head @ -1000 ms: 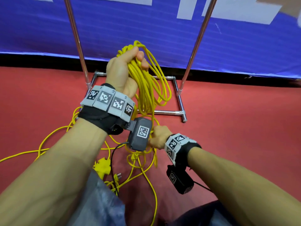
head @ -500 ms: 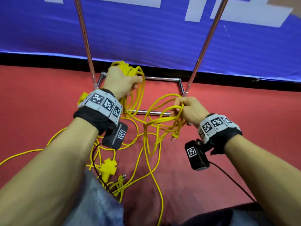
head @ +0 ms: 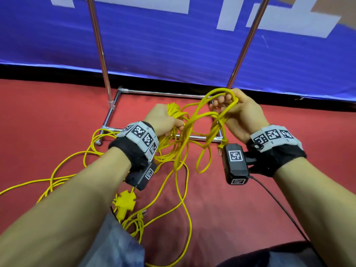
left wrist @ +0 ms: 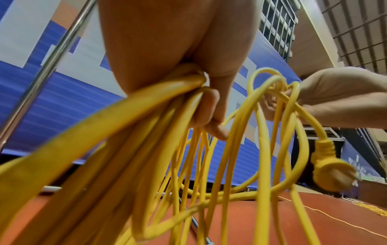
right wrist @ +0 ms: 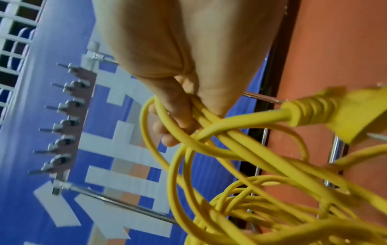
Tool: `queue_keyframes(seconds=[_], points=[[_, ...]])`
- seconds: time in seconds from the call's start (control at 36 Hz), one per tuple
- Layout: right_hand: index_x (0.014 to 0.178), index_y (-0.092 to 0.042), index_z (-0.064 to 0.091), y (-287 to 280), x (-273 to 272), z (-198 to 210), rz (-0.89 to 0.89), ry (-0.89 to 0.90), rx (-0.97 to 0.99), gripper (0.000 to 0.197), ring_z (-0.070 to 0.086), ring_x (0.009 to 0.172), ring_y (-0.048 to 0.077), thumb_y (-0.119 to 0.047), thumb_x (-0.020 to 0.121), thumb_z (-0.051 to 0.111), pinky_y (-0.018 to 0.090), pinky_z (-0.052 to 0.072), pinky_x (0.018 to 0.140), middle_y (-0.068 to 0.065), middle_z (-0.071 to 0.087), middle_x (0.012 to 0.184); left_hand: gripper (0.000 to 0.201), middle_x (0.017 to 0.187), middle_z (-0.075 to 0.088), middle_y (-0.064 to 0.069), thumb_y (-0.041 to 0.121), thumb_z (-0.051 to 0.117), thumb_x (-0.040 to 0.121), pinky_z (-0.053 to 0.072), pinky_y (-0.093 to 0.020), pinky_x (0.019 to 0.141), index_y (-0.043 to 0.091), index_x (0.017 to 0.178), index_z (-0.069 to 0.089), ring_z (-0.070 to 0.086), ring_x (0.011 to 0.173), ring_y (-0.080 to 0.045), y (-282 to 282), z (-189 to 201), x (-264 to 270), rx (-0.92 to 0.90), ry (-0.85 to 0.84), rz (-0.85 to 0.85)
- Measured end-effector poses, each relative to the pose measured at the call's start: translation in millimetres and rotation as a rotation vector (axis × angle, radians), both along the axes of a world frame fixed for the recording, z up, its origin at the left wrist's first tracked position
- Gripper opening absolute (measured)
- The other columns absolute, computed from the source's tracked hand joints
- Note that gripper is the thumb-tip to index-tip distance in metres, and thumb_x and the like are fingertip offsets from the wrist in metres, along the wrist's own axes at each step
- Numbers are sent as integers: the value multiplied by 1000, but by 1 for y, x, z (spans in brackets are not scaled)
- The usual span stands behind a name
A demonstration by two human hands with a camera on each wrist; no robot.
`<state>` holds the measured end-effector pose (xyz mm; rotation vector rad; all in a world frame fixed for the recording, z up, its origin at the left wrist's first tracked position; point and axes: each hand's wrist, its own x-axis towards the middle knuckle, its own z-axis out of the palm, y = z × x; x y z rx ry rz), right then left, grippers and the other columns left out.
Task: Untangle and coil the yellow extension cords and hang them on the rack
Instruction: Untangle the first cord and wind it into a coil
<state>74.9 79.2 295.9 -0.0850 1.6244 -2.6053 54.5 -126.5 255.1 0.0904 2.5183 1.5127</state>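
My left hand (head: 165,120) grips a thick bundle of yellow cord loops (head: 173,143), seen close in the left wrist view (left wrist: 146,116). To its right, my right hand (head: 231,110) holds a few loops of yellow cord (head: 217,93), and a yellow plug (head: 221,146) dangles just below it; the plug (left wrist: 328,167) (right wrist: 326,112) also shows in both wrist views. Strands run between the two hands. More yellow cord trails over the red floor, with a yellow multi-socket (head: 125,203) and a plug (head: 142,214) near my knees. The chrome rack (head: 102,54) stands just behind; its row of hooks (right wrist: 62,119) shows in the right wrist view.
The rack's base frame (head: 165,93) lies on the red floor under my hands, with two upright poles rising from it. A blue banner wall (head: 173,45) closes off the back. A black cable (head: 279,205) runs from my right wrist camera.
My left hand has come down from chest height with the bundle. My right hand has moved up and to the right, drawing a few loops and the plug away from the bundle.
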Motion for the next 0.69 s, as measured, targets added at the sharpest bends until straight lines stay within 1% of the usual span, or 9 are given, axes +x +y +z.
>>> queue_keyframes(seconds=[0.06, 0.11, 0.22, 0.28, 0.36, 0.47, 0.58, 0.64, 0.69], points=[[84, -6, 52, -2, 1, 3, -13, -62, -144, 44, 64, 76, 26, 29, 77, 25, 37, 56, 77, 11, 58, 75, 21, 71, 59, -34, 16, 72, 76, 31, -22, 42, 1, 66, 63, 41, 41, -22, 1, 1, 0, 58, 8, 18], [99, -5, 56, -5, 2, 5, -28, -115, -231, 52, 69, 75, 27, 29, 78, 23, 34, 58, 70, 13, 63, 78, 20, 70, 52, -27, 7, 67, 84, 27, -18, 37, -9, 78, 57, 36, 37, -19, 3, 3, 1, 175, -3, 10], [126, -8, 52, -14, 4, 7, -68, -133, -173, 67, 72, 74, 23, 30, 78, 25, 29, 56, 70, 10, 68, 73, 9, 66, 39, -14, 3, 60, 91, 26, -19, 35, 4, 89, 51, 31, 34, -14, 11, 11, 7, 498, -79, -3], [139, -8, 43, -16, 3, 7, -103, -117, -182, 69, 71, 72, 23, 29, 82, 29, 29, 58, 71, 11, 66, 76, 7, 67, 45, -15, 6, 58, 93, 28, -18, 34, 3, 95, 51, 33, 34, -12, 13, 13, 10, 564, -129, -36], [149, -11, 26, -20, 4, 5, -126, -85, -65, 71, 70, 75, 25, 22, 87, 37, 34, 59, 71, 12, 65, 81, 16, 58, 60, -12, 8, 54, 96, 29, -18, 35, 1, 82, 54, 37, 32, -11, 15, 14, 15, 546, -145, -129], [154, -15, 13, -17, 2, -8, -90, -71, 444, 80, 67, 90, 27, -12, 89, 59, 40, 53, 77, 10, 72, 90, 31, 66, 56, -19, 14, 58, 95, 29, -16, 36, 7, 65, 60, 38, 31, -12, 16, 10, 14, 405, -90, -172], [152, -35, 10, 6, 6, -13, -18, -143, 724, 85, 64, 68, 13, -21, 83, 58, 37, 49, 72, -4, 68, 69, 47, 56, 48, -12, 13, 60, 94, 28, -16, 35, 15, 47, 60, 35, 30, -12, 11, 9, 9, 383, -77, -80], [148, -28, 26, 12, 13, -15, 77, -233, 668, 65, 59, 53, 10, -11, 91, 51, 32, 50, 59, -6, 60, 56, 38, 58, 46, -13, 11, 61, 93, 27, -16, 35, 9, 56, 54, 35, 29, -11, 11, 10, 7, 392, -48, -5], [113, -17, 54, 8, 24, -11, 210, -246, 628, 23, 51, 46, 12, -8, 94, 50, 23, 44, 46, -4, 53, 56, 29, 61, 47, -16, 11, 62, 92, 29, -18, 36, 6, 66, 51, 36, 30, -12, 11, 10, 5, 359, -8, 49]])
